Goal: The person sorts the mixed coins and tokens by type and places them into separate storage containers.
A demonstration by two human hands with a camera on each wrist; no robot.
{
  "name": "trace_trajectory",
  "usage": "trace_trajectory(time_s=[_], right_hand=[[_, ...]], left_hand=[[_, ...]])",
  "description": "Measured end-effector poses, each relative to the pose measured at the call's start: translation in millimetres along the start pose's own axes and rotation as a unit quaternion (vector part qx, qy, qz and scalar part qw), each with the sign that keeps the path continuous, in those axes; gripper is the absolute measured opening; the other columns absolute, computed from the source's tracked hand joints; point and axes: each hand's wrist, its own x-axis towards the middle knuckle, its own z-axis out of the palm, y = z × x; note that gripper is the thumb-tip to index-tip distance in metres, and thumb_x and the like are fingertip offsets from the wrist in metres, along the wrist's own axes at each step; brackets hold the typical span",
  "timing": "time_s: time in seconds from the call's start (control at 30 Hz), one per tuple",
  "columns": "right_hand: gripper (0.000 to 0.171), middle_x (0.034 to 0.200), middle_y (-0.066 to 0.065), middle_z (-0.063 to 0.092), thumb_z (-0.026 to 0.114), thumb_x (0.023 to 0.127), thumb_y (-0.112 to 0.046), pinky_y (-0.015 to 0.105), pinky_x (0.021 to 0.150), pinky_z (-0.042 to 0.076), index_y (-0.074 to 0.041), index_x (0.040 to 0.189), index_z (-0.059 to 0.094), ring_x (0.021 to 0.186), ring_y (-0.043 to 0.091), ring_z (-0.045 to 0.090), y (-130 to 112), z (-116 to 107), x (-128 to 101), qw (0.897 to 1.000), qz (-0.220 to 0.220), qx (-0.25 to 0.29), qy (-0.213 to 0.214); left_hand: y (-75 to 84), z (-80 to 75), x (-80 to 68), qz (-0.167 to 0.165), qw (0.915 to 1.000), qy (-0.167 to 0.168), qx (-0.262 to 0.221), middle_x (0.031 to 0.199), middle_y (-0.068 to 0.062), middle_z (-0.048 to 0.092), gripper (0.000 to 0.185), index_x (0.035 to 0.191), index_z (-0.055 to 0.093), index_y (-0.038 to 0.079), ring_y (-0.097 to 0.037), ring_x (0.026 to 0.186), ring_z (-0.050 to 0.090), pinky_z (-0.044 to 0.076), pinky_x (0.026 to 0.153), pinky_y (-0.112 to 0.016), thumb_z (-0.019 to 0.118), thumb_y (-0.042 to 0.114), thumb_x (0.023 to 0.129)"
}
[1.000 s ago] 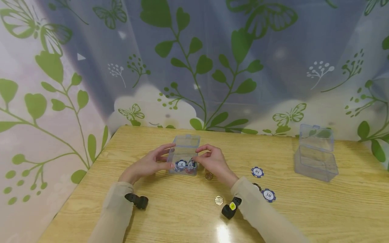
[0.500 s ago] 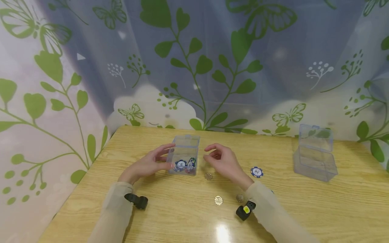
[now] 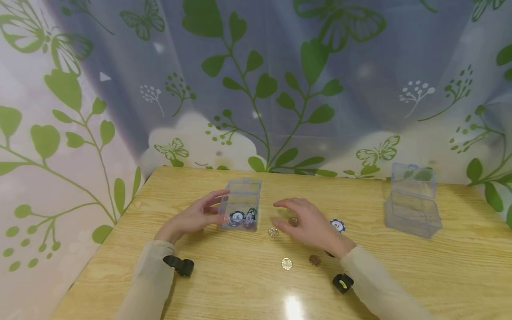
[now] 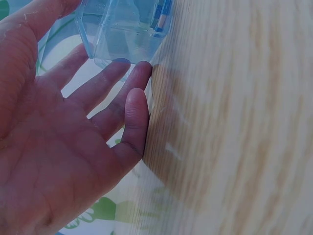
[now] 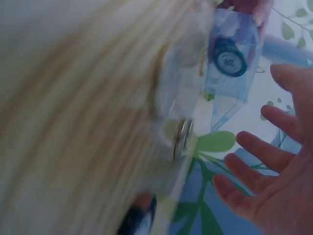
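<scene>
A clear plastic box [image 3: 245, 200] with a raised hinged lid stands left of centre in the head view. Several poker chips [image 3: 238, 217], mostly blue and white, lie inside. My left hand [image 3: 194, 218] holds the box's left side, thumb at the front corner and fingers toward the back. In the left wrist view, fingertips [image 4: 122, 66] meet the plastic wall. My right hand [image 3: 310, 224] hovers right of the box, fingers spread and nothing held. A gold coin [image 3: 273, 232] lies just below its thumb, and another coin [image 3: 294, 221] shows between thumb and fingers.
Nearer the front lie a gold coin [image 3: 286, 263] and a darker coin [image 3: 314, 260]. A blue-and-white chip [image 3: 339, 224] is partly hidden behind the right hand. Farther right stands a second clear box [image 3: 414, 218] with its lid up. A patterned curtain [image 3: 264, 89] hangs behind the wooden table [image 3: 224, 275].
My right hand has let go of a chip in the box and drawn back to the right, its fingers spreading. My left hand stays at the box.
</scene>
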Motion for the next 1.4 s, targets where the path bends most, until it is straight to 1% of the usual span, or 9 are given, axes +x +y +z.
trace_trajectory(time_s=[0.07, 0.17, 0.27, 0.4, 0.5, 0.73, 0.83, 1.17, 1.4], right_hand=[[0.054, 0.15, 0.011, 0.057, 0.066, 0.098, -0.049, 0.067, 0.11, 0.04, -0.018, 0.142, 0.061, 0.139, 0.039, 0.051, -0.3, -2.3, -3.7, 0.998, -0.011, -0.054, -0.002], [0.058, 0.156, 0.014, 0.05, 0.063, 0.097, -0.054, 0.074, 0.107, 0.037, -0.022, 0.145, 0.058, 0.144, 0.044, 0.044, 0.5, -5.7, -8.6, 0.994, -0.02, -0.105, -0.013], [0.061, 0.159, 0.014, 0.045, 0.061, 0.097, -0.058, 0.075, 0.106, 0.037, -0.025, 0.148, 0.055, 0.148, 0.045, 0.039, 3.4, -8.4, -12.2, 0.99, -0.026, -0.137, -0.027], [0.064, 0.16, 0.015, 0.044, 0.061, 0.096, -0.061, 0.074, 0.105, 0.039, -0.025, 0.149, 0.054, 0.148, 0.046, 0.039, 8.1, -11.7, -17.1, 0.985, -0.039, -0.167, -0.032], [0.065, 0.159, 0.017, 0.045, 0.062, 0.095, -0.06, 0.075, 0.103, 0.039, -0.024, 0.149, 0.054, 0.146, 0.048, 0.039, 11.4, -14.3, -20.8, 0.984, -0.047, -0.172, -0.027], [0.068, 0.159, 0.017, 0.044, 0.063, 0.094, -0.062, 0.073, 0.106, 0.039, -0.025, 0.15, 0.053, 0.147, 0.048, 0.038, 17.4, -20.5, -28.7, 0.982, -0.033, -0.182, -0.031], [0.069, 0.159, 0.017, 0.045, 0.063, 0.094, -0.062, 0.073, 0.104, 0.04, -0.024, 0.15, 0.053, 0.146, 0.048, 0.04, 19.7, -22.7, -31.9, 0.982, -0.037, -0.185, -0.029], [0.069, 0.158, 0.017, 0.046, 0.064, 0.094, -0.062, 0.074, 0.104, 0.04, -0.023, 0.15, 0.053, 0.145, 0.047, 0.041, 33.4, -28.7, -42.6, 0.983, -0.028, -0.181, -0.031], [0.07, 0.158, 0.017, 0.046, 0.063, 0.094, -0.062, 0.075, 0.103, 0.039, -0.021, 0.15, 0.053, 0.145, 0.046, 0.042, 40.7, -34.9, -51.1, 0.984, -0.014, -0.175, -0.04]], left_hand=[[0.0, 0.0, 0.1, 0.001, 1.0, -0.001, -0.001, 0.156, -0.013, 0.048, 0.082, 0.162, 0.028, 0.032, -0.038, 0.144, 0.046, 0.047, 0.107, -0.051, 0.075, 0.032, 0.095], [-0.1, 0.0, 0.4, 0.003, 1.0, -0.003, -0.002, 0.157, -0.013, 0.046, 0.082, 0.162, 0.028, 0.032, -0.039, 0.145, 0.045, 0.046, 0.108, -0.052, 0.075, 0.032, 0.095], [0.0, -0.1, 0.7, 0.001, 1.0, -0.003, -0.004, 0.158, -0.013, 0.045, 0.082, 0.162, 0.028, 0.033, -0.039, 0.146, 0.044, 0.045, 0.109, -0.054, 0.075, 0.032, 0.095], [0.4, -0.3, 1.1, -0.001, 1.0, -0.003, -0.003, 0.158, -0.013, 0.045, 0.082, 0.162, 0.027, 0.033, -0.038, 0.145, 0.045, 0.046, 0.109, -0.053, 0.075, 0.032, 0.095], [0.4, -0.4, 1.5, 0.0, 1.0, -0.002, -0.003, 0.157, -0.013, 0.046, 0.082, 0.162, 0.027, 0.033, -0.038, 0.144, 0.047, 0.047, 0.107, -0.05, 0.075, 0.031, 0.095], [-0.4, 0.3, 1.3, 0.003, 1.0, -0.004, -0.007, 0.155, -0.014, 0.049, 0.082, 0.162, 0.028, 0.031, -0.037, 0.142, 0.049, 0.048, 0.105, -0.047, 0.075, 0.031, 0.095], [-0.3, 0.4, 1.2, 0.002, 1.0, -0.002, -0.006, 0.155, -0.013, 0.049, 0.082, 0.162, 0.028, 0.032, -0.037, 0.141, 0.05, 0.049, 0.105, -0.047, 0.075, 0.031, 0.095], [-0.4, -0.8, 0.3, -0.003, 0.9999, -0.004, -0.009, 0.157, -0.014, 0.046, 0.08, 0.161, 0.028, 0.034, -0.039, 0.145, 0.045, 0.045, 0.11, -0.053, 0.074, 0.028, 0.096], [-0.7, -1.0, -0.6, 0.009, 0.9999, -0.012, -0.001, 0.157, -0.018, 0.045, 0.08, 0.163, 0.026, 0.029, -0.042, 0.145, 0.045, 0.046, 0.109, -0.053, 0.072, 0.03, 0.097]])
